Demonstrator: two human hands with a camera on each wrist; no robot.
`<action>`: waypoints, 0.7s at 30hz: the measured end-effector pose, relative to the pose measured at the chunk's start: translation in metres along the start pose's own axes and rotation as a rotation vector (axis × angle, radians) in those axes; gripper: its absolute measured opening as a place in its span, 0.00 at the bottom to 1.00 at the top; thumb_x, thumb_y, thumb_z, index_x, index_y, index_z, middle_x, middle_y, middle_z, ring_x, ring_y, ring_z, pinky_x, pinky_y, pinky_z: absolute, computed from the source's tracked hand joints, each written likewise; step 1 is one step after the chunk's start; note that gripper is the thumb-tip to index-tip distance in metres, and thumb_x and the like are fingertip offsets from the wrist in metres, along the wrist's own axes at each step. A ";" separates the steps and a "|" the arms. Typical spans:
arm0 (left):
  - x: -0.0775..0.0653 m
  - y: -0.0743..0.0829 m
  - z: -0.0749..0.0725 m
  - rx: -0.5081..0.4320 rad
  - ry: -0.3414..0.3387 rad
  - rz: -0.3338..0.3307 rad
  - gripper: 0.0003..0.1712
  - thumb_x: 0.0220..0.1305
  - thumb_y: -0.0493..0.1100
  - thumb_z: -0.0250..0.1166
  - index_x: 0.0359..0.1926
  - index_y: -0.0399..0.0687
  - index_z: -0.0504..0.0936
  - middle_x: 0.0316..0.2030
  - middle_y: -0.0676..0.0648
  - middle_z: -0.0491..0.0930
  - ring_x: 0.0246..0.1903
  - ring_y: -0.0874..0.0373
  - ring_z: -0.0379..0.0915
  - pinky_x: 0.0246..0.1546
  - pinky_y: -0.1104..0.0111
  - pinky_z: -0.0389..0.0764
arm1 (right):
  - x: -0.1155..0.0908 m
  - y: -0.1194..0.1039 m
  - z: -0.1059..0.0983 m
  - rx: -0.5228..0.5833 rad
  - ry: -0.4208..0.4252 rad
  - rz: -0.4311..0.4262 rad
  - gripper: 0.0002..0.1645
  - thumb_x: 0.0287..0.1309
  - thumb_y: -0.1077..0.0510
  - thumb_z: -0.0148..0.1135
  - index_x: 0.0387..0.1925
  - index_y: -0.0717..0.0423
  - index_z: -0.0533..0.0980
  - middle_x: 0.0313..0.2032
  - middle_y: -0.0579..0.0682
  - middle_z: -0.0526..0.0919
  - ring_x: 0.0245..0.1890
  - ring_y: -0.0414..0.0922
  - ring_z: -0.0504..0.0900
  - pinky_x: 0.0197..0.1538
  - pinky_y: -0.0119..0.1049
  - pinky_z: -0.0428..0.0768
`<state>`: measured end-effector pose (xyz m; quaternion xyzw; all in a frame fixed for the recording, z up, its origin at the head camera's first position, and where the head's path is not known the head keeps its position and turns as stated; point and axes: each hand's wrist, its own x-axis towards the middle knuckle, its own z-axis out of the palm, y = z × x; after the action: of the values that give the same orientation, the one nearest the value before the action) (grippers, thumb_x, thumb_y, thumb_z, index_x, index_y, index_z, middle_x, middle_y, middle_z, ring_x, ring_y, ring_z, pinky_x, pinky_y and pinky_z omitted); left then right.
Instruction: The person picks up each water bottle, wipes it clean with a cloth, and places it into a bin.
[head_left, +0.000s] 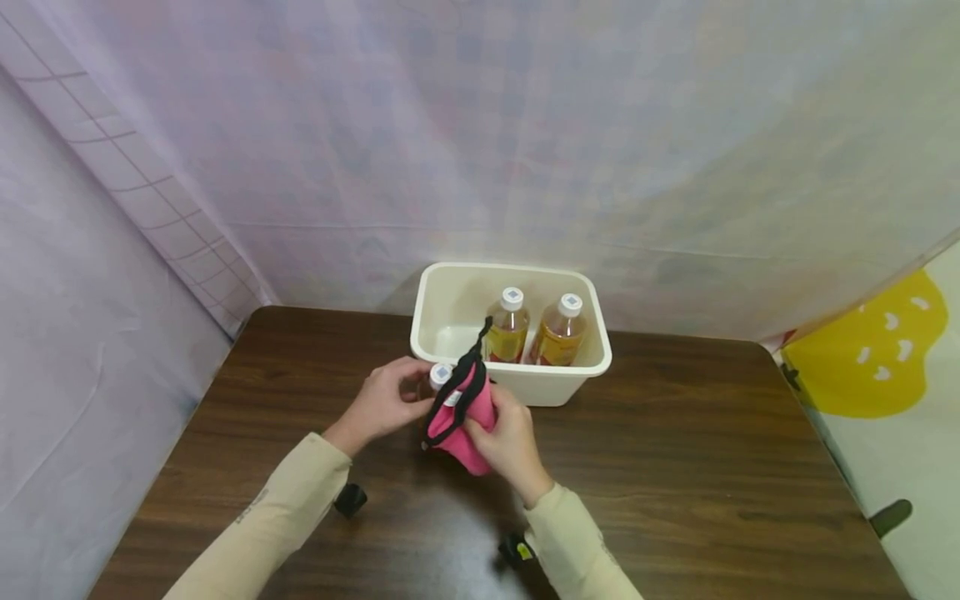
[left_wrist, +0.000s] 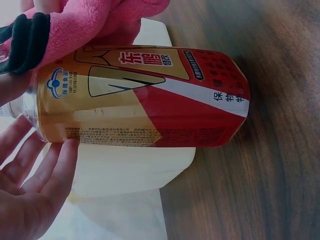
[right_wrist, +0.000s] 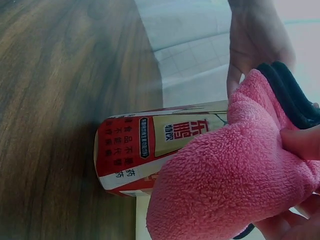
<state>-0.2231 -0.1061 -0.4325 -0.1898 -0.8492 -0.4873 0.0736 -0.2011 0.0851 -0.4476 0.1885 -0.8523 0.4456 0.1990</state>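
My left hand (head_left: 381,402) holds a bottle (left_wrist: 145,107) by its upper part, fingers on one side and thumb on the other. The bottle has a gold and red label and a white cap (head_left: 441,375). My right hand (head_left: 513,442) grips a fluffy pink cloth (right_wrist: 225,155) with black edging, bunched against the bottle. In the head view the cloth hides most of the bottle; whether its base touches the table I cannot tell.
Just behind my hands stands a cream plastic bin (head_left: 540,387) on the brown wooden table (head_left: 712,467). Two capped bottles, one left (head_left: 507,329) and one right (head_left: 558,333), stand upright inside it. A pale curtain (head_left: 525,150) hangs behind the table.
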 end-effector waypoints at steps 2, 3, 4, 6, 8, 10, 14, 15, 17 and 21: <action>0.000 0.001 0.000 0.014 0.001 -0.003 0.20 0.43 0.33 0.70 0.42 0.41 0.80 0.36 0.46 0.78 0.38 0.53 0.76 0.33 0.71 0.80 | -0.001 -0.001 0.001 -0.014 0.010 -0.003 0.17 0.32 0.66 0.70 0.32 0.62 0.77 0.27 0.53 0.80 0.26 0.45 0.77 0.29 0.38 0.76; 0.000 0.001 0.000 0.019 0.000 -0.002 0.20 0.43 0.33 0.69 0.42 0.41 0.80 0.36 0.46 0.78 0.38 0.53 0.76 0.33 0.71 0.80 | -0.001 -0.001 0.002 -0.021 0.016 -0.004 0.17 0.32 0.67 0.69 0.32 0.62 0.77 0.27 0.53 0.80 0.26 0.45 0.77 0.29 0.38 0.76; 0.000 0.001 0.000 0.024 0.001 -0.001 0.20 0.44 0.34 0.70 0.42 0.41 0.80 0.36 0.46 0.78 0.37 0.53 0.76 0.33 0.71 0.80 | -0.002 -0.001 0.002 -0.022 0.021 -0.003 0.17 0.32 0.67 0.69 0.32 0.62 0.77 0.27 0.53 0.80 0.26 0.45 0.77 0.29 0.38 0.76; -0.001 0.001 -0.001 0.029 0.005 0.004 0.19 0.44 0.34 0.70 0.42 0.41 0.80 0.36 0.46 0.78 0.37 0.53 0.76 0.33 0.71 0.80 | -0.003 0.000 0.004 -0.022 0.035 -0.004 0.17 0.31 0.68 0.68 0.32 0.63 0.77 0.26 0.52 0.80 0.25 0.45 0.77 0.29 0.37 0.76; -0.001 0.001 -0.001 0.031 0.011 0.010 0.19 0.44 0.34 0.70 0.42 0.41 0.80 0.37 0.46 0.78 0.37 0.54 0.76 0.32 0.71 0.80 | -0.004 0.001 0.005 -0.027 0.049 -0.007 0.17 0.31 0.69 0.68 0.31 0.63 0.77 0.26 0.52 0.80 0.25 0.45 0.77 0.28 0.37 0.76; -0.001 0.001 0.000 0.034 0.017 0.016 0.19 0.44 0.34 0.70 0.41 0.41 0.81 0.37 0.46 0.78 0.37 0.54 0.76 0.33 0.71 0.80 | -0.006 0.002 0.006 -0.026 0.060 -0.009 0.17 0.31 0.70 0.67 0.31 0.63 0.77 0.25 0.52 0.80 0.24 0.45 0.77 0.28 0.36 0.76; 0.000 0.002 0.000 0.020 0.008 0.012 0.19 0.44 0.34 0.70 0.42 0.40 0.80 0.38 0.45 0.78 0.38 0.52 0.77 0.33 0.72 0.80 | -0.008 0.004 0.007 -0.023 0.073 -0.004 0.16 0.31 0.70 0.67 0.30 0.63 0.76 0.23 0.53 0.79 0.23 0.45 0.76 0.27 0.37 0.76; 0.000 0.002 0.000 0.020 0.004 0.010 0.20 0.44 0.34 0.70 0.42 0.40 0.80 0.38 0.45 0.78 0.39 0.52 0.77 0.34 0.72 0.80 | -0.009 0.005 0.008 -0.020 0.074 -0.002 0.16 0.30 0.70 0.67 0.30 0.63 0.76 0.23 0.53 0.79 0.23 0.46 0.76 0.26 0.37 0.76; 0.000 0.003 0.000 0.019 -0.005 0.005 0.20 0.44 0.35 0.71 0.43 0.40 0.79 0.40 0.44 0.78 0.40 0.50 0.77 0.34 0.72 0.80 | -0.012 0.010 0.010 -0.022 0.071 0.004 0.15 0.30 0.70 0.67 0.28 0.63 0.75 0.21 0.53 0.79 0.22 0.45 0.76 0.26 0.37 0.76; -0.001 0.003 0.000 0.031 -0.011 0.001 0.21 0.45 0.37 0.71 0.43 0.40 0.78 0.41 0.44 0.78 0.42 0.48 0.77 0.33 0.73 0.79 | -0.020 0.022 0.017 -0.040 0.043 0.014 0.14 0.30 0.69 0.67 0.26 0.60 0.74 0.20 0.52 0.79 0.21 0.45 0.76 0.25 0.37 0.76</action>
<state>-0.2213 -0.1051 -0.4304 -0.1918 -0.8569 -0.4730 0.0723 -0.1981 0.0853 -0.4815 0.1688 -0.8578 0.4338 0.2178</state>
